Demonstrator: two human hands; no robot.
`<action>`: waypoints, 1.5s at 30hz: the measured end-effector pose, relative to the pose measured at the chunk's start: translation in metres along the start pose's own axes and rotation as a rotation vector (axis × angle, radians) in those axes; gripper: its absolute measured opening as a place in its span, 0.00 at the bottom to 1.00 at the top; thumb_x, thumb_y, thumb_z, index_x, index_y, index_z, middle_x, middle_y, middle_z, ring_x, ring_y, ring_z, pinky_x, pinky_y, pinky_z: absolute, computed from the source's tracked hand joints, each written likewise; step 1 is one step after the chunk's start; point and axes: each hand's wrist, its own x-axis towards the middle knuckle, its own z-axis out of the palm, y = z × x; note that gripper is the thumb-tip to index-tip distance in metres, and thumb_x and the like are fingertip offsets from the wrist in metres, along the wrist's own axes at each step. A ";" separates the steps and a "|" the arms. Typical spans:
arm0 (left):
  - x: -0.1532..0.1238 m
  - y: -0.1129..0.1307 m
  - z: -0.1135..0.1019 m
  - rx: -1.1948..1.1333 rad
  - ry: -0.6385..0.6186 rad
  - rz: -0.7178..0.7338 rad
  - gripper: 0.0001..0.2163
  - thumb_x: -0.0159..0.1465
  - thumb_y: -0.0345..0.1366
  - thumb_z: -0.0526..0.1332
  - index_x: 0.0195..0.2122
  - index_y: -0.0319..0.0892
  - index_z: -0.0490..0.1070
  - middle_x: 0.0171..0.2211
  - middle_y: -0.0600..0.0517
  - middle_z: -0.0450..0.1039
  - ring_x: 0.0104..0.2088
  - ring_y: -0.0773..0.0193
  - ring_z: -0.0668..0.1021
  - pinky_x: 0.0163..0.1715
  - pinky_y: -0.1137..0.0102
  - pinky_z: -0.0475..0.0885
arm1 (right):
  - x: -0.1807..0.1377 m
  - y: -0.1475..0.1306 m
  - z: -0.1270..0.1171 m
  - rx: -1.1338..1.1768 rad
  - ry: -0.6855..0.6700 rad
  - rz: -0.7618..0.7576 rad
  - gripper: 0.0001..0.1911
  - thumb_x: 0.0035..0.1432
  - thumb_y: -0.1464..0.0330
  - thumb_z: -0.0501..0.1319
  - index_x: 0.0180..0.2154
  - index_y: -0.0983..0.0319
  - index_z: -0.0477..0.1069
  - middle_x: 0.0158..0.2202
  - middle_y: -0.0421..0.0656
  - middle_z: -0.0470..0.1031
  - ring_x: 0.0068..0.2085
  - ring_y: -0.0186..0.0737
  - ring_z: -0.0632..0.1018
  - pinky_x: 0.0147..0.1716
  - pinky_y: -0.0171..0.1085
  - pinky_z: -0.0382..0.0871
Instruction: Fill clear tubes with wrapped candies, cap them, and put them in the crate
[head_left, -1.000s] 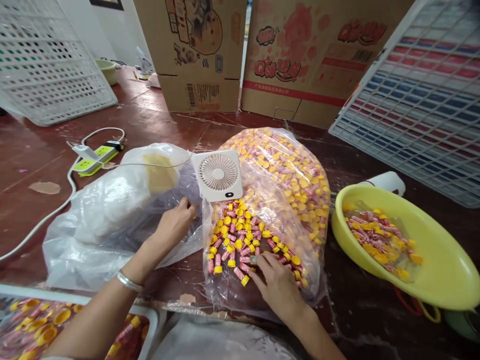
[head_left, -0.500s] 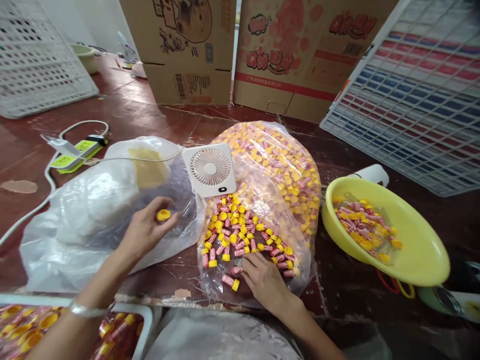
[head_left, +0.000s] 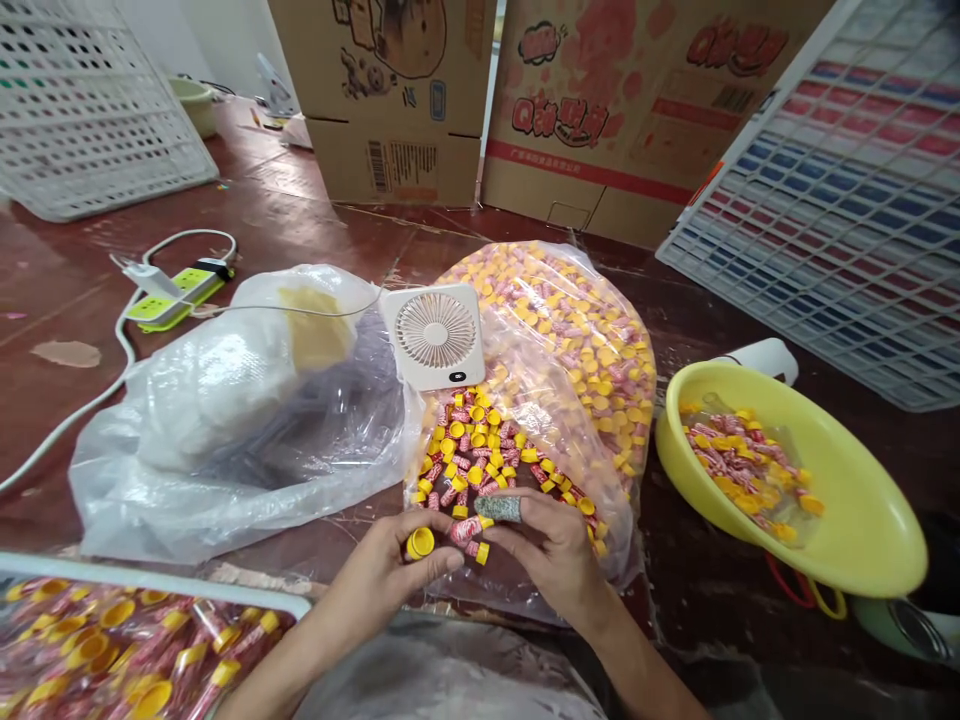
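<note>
My left hand (head_left: 390, 560) curls around a yellow cap (head_left: 421, 543), its open hollow facing up. My right hand (head_left: 562, 550), with a grey-green wrap on one finger, pinches a small red-and-white tube (head_left: 466, 530) by its yellow end. That tube spans the gap between both hands, close to the left fingertips. Just below it lies another capped tube (head_left: 480, 551). Many more yellow-capped tubes (head_left: 472, 440) spill from the mouth of a clear plastic bag (head_left: 547, 400) behind the hands.
A white fan (head_left: 435, 335) stands behind the loose tubes. Left of it sprawls a clear bag (head_left: 202, 400) beside a power strip (head_left: 180, 294). A yellow basin (head_left: 855, 490) sits right, a filled tray (head_left: 296, 607) front left. Cardboard boxes (head_left: 397, 160) and a white crate (head_left: 810, 220) stand behind.
My left hand has moved right and down with the yellow cap, meeting my right hand. The right hand has lifted a tube from the pile. The view has shifted slightly.
</note>
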 end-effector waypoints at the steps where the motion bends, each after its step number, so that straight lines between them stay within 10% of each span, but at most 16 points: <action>1: 0.000 0.000 0.001 -0.031 -0.010 -0.007 0.13 0.61 0.47 0.65 0.37 0.43 0.79 0.36 0.52 0.82 0.38 0.58 0.78 0.39 0.71 0.68 | 0.001 -0.001 -0.001 -0.005 -0.003 -0.013 0.07 0.63 0.66 0.65 0.43 0.60 0.78 0.41 0.44 0.81 0.43 0.40 0.81 0.44 0.37 0.76; 5: -0.001 0.001 0.007 -0.200 -0.010 -0.050 0.15 0.59 0.48 0.67 0.35 0.40 0.78 0.28 0.54 0.75 0.29 0.64 0.71 0.30 0.73 0.63 | 0.004 -0.006 -0.001 -0.054 -0.049 0.003 0.10 0.65 0.63 0.63 0.44 0.61 0.77 0.36 0.43 0.80 0.37 0.39 0.80 0.39 0.36 0.76; 9: 0.002 0.002 0.017 -0.451 0.065 -0.042 0.15 0.59 0.48 0.67 0.31 0.39 0.75 0.27 0.54 0.71 0.29 0.66 0.69 0.30 0.74 0.64 | 0.000 -0.009 0.010 -0.098 -0.178 -0.132 0.31 0.56 0.53 0.68 0.56 0.62 0.68 0.50 0.51 0.77 0.53 0.49 0.77 0.54 0.45 0.72; 15: 0.010 0.005 0.029 -0.682 0.031 -0.030 0.17 0.55 0.47 0.71 0.34 0.37 0.76 0.29 0.53 0.72 0.31 0.65 0.71 0.35 0.72 0.67 | -0.004 -0.005 0.029 -0.319 -0.007 -0.274 0.36 0.47 0.60 0.75 0.53 0.62 0.63 0.49 0.53 0.75 0.53 0.53 0.75 0.55 0.52 0.70; 20: 0.009 0.009 -0.004 -0.252 0.080 -0.069 0.13 0.53 0.43 0.69 0.32 0.37 0.76 0.24 0.54 0.73 0.25 0.64 0.73 0.28 0.72 0.67 | -0.002 0.001 0.015 -0.402 -0.196 -0.168 0.52 0.40 0.54 0.77 0.61 0.62 0.56 0.58 0.56 0.69 0.60 0.59 0.70 0.57 0.54 0.69; 24: 0.021 0.009 -0.072 0.728 0.487 -0.160 0.14 0.65 0.43 0.56 0.42 0.42 0.77 0.37 0.46 0.81 0.37 0.54 0.81 0.35 0.67 0.71 | -0.018 0.026 0.014 -0.600 -0.286 0.051 0.29 0.48 0.66 0.74 0.51 0.61 0.67 0.49 0.51 0.75 0.51 0.55 0.78 0.47 0.50 0.76; 27: 0.046 0.004 -0.103 1.003 0.514 -0.260 0.14 0.66 0.42 0.55 0.42 0.40 0.77 0.39 0.39 0.82 0.40 0.46 0.82 0.36 0.63 0.71 | -0.029 0.042 0.022 -0.703 -0.385 0.038 0.17 0.49 0.74 0.72 0.40 0.60 0.71 0.40 0.45 0.77 0.42 0.51 0.80 0.38 0.46 0.78; 35: 0.088 -0.017 -0.095 1.072 0.343 -0.310 0.12 0.60 0.33 0.57 0.36 0.35 0.79 0.39 0.32 0.81 0.41 0.43 0.83 0.37 0.61 0.72 | -0.022 0.042 0.017 -0.426 -0.180 0.061 0.04 0.61 0.71 0.63 0.34 0.60 0.70 0.36 0.43 0.76 0.37 0.43 0.79 0.37 0.40 0.77; 41: 0.050 -0.004 -0.102 0.937 0.366 -0.210 0.13 0.61 0.38 0.58 0.42 0.40 0.77 0.41 0.42 0.81 0.40 0.50 0.82 0.36 0.68 0.71 | -0.005 0.037 0.006 0.014 0.228 0.182 0.10 0.60 0.63 0.66 0.39 0.61 0.71 0.35 0.45 0.80 0.36 0.43 0.83 0.36 0.39 0.80; 45: 0.012 0.014 -0.070 0.357 0.104 0.039 0.12 0.63 0.45 0.60 0.34 0.42 0.75 0.30 0.54 0.76 0.31 0.62 0.75 0.31 0.73 0.66 | 0.019 0.012 0.005 -0.006 0.286 0.028 0.08 0.61 0.66 0.65 0.43 0.60 0.75 0.38 0.45 0.81 0.39 0.43 0.83 0.40 0.40 0.80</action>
